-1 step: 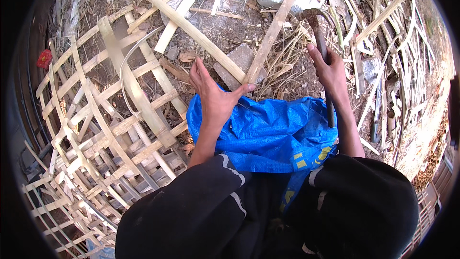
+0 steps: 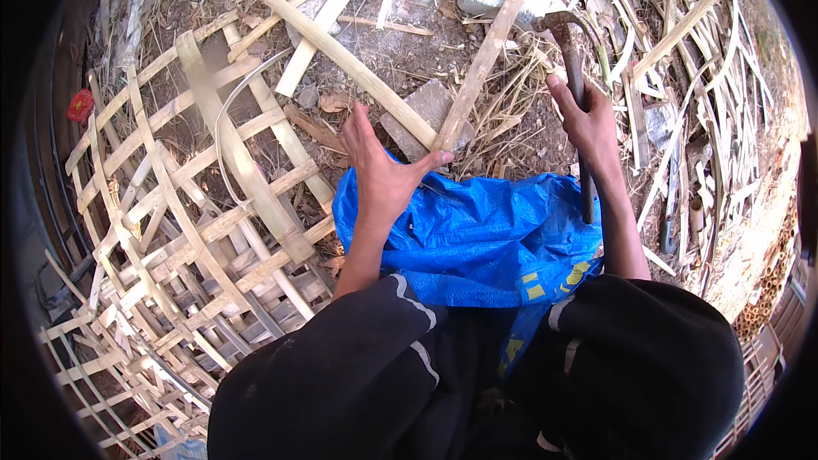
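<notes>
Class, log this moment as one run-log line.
left hand: steadies bamboo strip | right hand: grips curved knife | lap: blue tarp | left: woven bamboo lattice

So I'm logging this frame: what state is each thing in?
Left hand: open, thumb against the bamboo strip.
Bamboo strip: slanted, lower end at the hand.
Right hand: shut on the curved blade, raised.
Blue tarp: crumpled over the lap.
Woven bamboo lattice: unfinished, lying flat.
</notes>
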`<state>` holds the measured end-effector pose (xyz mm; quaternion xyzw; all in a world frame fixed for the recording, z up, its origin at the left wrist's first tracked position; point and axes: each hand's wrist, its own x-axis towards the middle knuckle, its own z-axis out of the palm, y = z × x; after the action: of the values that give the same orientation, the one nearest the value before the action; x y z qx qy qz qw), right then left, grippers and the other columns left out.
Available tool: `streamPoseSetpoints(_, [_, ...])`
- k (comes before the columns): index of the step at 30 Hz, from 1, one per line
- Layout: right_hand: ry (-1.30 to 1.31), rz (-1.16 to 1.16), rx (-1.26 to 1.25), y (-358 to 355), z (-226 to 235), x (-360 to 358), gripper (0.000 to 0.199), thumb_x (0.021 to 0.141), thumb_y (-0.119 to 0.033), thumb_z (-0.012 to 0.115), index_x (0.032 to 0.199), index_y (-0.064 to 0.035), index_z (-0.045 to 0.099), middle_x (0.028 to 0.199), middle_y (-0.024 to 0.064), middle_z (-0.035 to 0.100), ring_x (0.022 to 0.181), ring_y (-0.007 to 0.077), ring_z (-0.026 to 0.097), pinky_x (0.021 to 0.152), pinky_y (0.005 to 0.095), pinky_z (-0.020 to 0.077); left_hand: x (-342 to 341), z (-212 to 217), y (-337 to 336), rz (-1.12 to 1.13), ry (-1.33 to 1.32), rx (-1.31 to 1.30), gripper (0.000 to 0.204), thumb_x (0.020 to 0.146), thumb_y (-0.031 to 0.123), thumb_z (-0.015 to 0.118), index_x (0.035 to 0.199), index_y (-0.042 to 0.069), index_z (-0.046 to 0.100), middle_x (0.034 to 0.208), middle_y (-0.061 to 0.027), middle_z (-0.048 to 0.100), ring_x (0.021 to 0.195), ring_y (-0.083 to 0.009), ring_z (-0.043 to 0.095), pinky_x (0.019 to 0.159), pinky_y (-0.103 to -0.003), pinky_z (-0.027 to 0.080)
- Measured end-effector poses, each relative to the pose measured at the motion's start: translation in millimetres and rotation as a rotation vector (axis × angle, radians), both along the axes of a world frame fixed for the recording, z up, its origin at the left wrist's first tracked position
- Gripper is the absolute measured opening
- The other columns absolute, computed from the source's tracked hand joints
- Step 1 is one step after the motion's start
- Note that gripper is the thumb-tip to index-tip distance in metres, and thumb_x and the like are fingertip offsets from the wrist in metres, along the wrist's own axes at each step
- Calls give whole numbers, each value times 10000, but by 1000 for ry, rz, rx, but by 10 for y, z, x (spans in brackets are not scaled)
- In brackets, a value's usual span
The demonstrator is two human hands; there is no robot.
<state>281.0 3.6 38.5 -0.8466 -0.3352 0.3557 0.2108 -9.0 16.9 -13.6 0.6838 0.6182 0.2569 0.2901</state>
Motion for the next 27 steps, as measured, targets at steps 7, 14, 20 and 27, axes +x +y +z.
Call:
streamPoseSetpoints(7, [203, -20, 64, 53, -220, -190, 494, 890, -487, 764, 789, -34, 595, 634, 40, 616, 577, 128, 596, 573, 308, 497, 6, -42, 104, -66, -165, -233, 1166, 545, 318, 1021, 1440, 17, 336, 1333, -226, 420, 1297, -394, 401, 1123, -509, 356])
streamPoseSetpoints(14, [68, -123, 171, 170, -228, -24, 481, 912, -462, 741, 808, -5, 636, 642, 81, 640, 565, 154, 616, 553, 324, 505, 67, 114, 143, -52, -138, -226, 1085, 564, 236, 1017, 1391, -28, 367, 1354, -188, 456, 1289, -303, 467, 1147, -415, 359])
streamPoseSetpoints(20, [-277, -125, 187, 408, -427, 547, 614, 780, -618, 827, 746, -60, 574, 591, 35, 560, 536, 135, 539, 512, 311, 450, 30, 101, 144, -37, -196, -218, 1051, 586, 197, 1003, 1397, -2, 365, 1283, -132, 500, 1219, -250, 498, 1033, -402, 429])
streamPoseSetpoints(27, [-228, 54, 217, 687, -530, 785, 846, 670, -570, 917, 1141, 80, 648, 817, 138, 674, 719, 211, 661, 696, 372, 549, -31, 165, 177, 21, -477, -342, 956, 686, -17, 905, 1450, -26, 330, 1148, -97, 513, 1039, -176, 579, 841, -293, 516])
